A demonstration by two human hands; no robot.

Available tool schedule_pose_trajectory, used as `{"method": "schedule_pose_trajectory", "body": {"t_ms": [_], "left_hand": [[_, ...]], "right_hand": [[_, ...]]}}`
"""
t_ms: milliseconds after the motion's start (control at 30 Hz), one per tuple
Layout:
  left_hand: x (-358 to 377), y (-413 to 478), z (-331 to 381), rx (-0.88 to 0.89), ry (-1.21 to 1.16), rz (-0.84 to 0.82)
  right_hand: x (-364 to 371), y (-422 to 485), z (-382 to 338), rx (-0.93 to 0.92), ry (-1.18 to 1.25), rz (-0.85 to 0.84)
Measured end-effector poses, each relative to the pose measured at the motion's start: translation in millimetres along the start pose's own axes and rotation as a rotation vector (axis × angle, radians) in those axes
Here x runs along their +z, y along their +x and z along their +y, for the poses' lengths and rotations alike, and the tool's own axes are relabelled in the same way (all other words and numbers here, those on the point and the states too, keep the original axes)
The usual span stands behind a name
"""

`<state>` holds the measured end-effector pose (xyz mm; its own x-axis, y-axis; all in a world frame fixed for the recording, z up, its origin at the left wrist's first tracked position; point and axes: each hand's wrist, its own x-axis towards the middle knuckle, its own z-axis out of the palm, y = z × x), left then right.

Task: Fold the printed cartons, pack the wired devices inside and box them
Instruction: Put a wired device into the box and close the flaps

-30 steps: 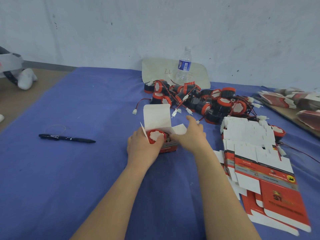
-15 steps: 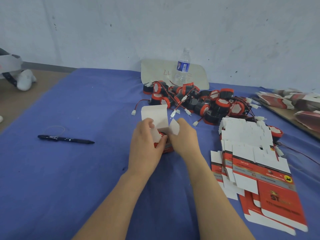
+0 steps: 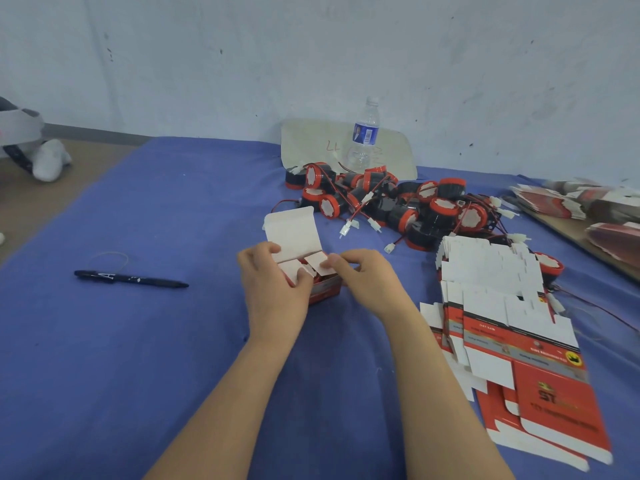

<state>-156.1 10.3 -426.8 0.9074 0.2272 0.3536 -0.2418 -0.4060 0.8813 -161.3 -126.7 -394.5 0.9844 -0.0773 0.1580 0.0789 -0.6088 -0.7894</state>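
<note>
Fingers (image 3: 334,262) of left hand (image 3: 273,296) and right hand (image 3: 372,284) pinch carton flaps (image 3: 319,263).

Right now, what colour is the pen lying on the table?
The pen is black with a little white print, clearest in the head view.

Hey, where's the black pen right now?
In the head view, the black pen lies on the blue cloth, well left of the left hand, with a thin loop just behind it.
</note>
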Motion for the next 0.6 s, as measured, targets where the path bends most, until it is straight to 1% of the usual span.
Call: {"method": "schedule_pose_trajectory", "body": {"t_ms": [67,100,200,300,367,433,500,567,600], "left_hand": [[-3,4,-1,-0.095,-0.046,-0.018],[-5,5,-2,-0.113,-0.096,-0.047],[-7,8,-2,-0.1,-0.229,-0.146],[-8,11,-5,-0.082,-0.252,-0.198],[-9,12,-6,-0.056,-0.214,-0.226],[-10,13,-6,-0.048,-0.193,-0.248],[-12,13,-6,-0.066,-0.205,-0.265],[-14,14,-5,-0.093,-0.23,-0.267],[-15,15,-5,-0.111,-0.24,-0.27]], "right_hand": [[6,2,3,-0.011,0.006,0.023],[9,3,4,-0.006,0.015,0.029],[11,3,5,0.011,0.133,0.011],[8,1,6,-0.035,0.272,-0.044],[8,0,5,-0.098,0.22,-0.064],[4,0,4,-0.148,0.072,-0.093],[-3,-1,6,-0.147,0.037,-0.21],[-11,-5,7,-0.09,0.141,-0.37],[-13,-6,6,-0.069,0.179,-0.406]]}}
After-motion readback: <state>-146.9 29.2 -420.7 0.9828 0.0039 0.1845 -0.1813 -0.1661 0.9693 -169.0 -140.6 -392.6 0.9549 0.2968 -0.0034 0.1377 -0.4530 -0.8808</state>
